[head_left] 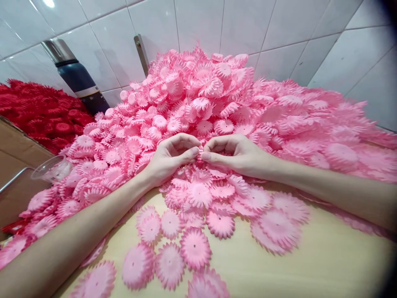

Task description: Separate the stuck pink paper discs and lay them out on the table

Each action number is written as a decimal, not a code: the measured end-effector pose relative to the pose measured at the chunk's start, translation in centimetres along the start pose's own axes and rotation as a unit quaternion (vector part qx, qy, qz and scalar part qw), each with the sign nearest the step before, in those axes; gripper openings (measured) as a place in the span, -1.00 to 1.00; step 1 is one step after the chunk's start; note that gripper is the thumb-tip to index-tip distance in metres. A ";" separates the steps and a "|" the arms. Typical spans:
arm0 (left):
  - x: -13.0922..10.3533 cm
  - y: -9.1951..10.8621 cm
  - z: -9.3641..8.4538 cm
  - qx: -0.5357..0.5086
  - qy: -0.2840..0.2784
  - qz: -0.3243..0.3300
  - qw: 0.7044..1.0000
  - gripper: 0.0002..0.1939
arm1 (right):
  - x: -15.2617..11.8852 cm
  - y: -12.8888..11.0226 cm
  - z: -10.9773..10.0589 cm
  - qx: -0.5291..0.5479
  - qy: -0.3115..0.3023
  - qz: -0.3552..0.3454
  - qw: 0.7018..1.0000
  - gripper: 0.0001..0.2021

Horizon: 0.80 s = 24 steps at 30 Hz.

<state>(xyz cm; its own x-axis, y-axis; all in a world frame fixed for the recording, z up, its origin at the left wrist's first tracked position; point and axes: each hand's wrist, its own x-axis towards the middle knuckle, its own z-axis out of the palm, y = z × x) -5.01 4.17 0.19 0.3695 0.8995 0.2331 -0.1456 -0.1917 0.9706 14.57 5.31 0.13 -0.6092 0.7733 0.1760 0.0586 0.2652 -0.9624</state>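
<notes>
Both hands meet at the front of a large heap of pink scalloped petal discs (201, 103). My left hand (175, 157) is closed, thumb and fingertips pinching the left edge of a small pink petal piece (200, 153). On its right edge, my right hand (234, 153) pinches in the same way, fingers curled. The fingertips nearly touch, and most of the piece is hidden between them. Below the hands, loose pink discs (195, 248) with small centre holes lie flat, some overlapping.
A pale tabletop (263, 273) shows at the front. At the left are a red petal pile (40, 111), a dark bottle (77, 78), a cardboard box (18, 161) and a clear plastic cup (51, 169). A metal strip (141, 54) leans on the tiled wall (198, 25).
</notes>
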 end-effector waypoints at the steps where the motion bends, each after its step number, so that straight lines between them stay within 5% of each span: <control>1: 0.0 0.0 0.0 -0.007 0.001 -0.007 1.000 -0.88 | 0.0 0.0 0.0 0.002 -0.003 0.003 1.000 -0.84; 8: 0.0 0.0 -0.1 -0.057 0.022 -0.058 0.996 -0.85 | 0.1 -0.1 -0.2 0.010 0.008 0.007 1.000 -0.85; 15: -0.1 0.0 0.0 -0.032 0.003 -0.044 0.998 -0.96 | 0.2 -0.1 -0.1 0.006 0.004 0.020 1.000 -0.84; 24: -0.1 0.4 0.1 0.027 -0.017 -0.014 0.999 -0.85 | 0.1 -0.6 0.0 -0.020 0.019 0.028 0.999 -0.85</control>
<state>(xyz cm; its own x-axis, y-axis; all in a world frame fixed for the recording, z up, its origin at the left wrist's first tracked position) -5.02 3.95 0.53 0.4048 0.8909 0.2062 -0.0843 -0.1882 0.9785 14.46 5.22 0.68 -0.5731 0.8091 0.1298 0.1246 0.2425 -0.9621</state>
